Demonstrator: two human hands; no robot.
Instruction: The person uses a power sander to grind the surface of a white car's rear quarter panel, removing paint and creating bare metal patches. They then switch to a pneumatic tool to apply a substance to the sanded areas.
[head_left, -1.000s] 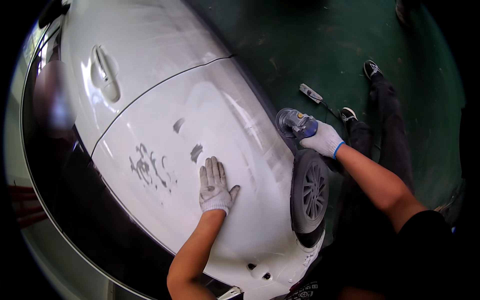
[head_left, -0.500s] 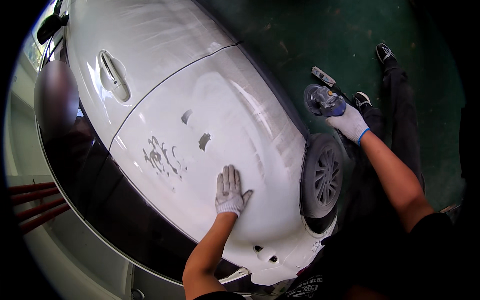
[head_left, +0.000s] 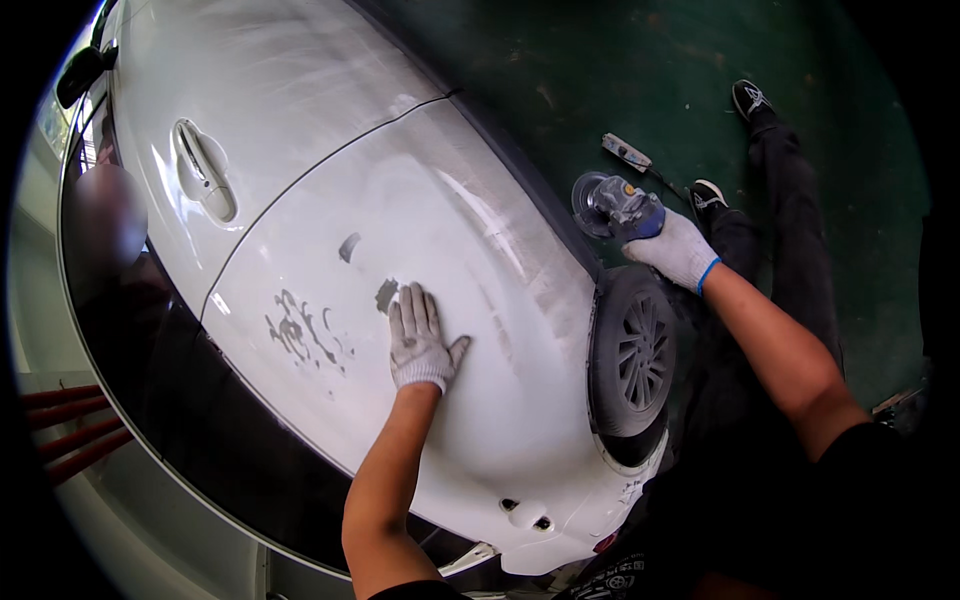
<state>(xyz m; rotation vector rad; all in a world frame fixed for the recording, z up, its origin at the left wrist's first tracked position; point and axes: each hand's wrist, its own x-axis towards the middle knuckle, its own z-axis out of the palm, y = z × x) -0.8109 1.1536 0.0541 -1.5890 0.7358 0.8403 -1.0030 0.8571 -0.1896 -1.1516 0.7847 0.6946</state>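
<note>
My left hand (head_left: 420, 340) in a smudged white knit glove lies flat, fingers spread, on the car's white rear side panel (head_left: 495, 420). Its fingertips are at a dark grey bare patch (head_left: 386, 292). More grey patches (head_left: 300, 330) mark the panel to its left. My right hand (head_left: 668, 250), in a white glove with a blue cuff, grips a grey and blue power sander (head_left: 630, 208) with a round head. The sander is held off the bodywork, above the green floor, just beyond the dark sill and rear wheel (head_left: 640, 355).
A door handle (head_left: 205, 170) and side mirror (head_left: 85, 72) are toward upper left, above dark windows. A small pale box (head_left: 625, 152) with a cord lies on the green floor (head_left: 590, 70) near legs in dark trousers (head_left: 780, 230). Red pipes (head_left: 70, 420) show at left.
My left hand slid down the panel, then back up to the grey patch. The sander has moved slightly outward from the car since a second ago, still in my right hand.
</note>
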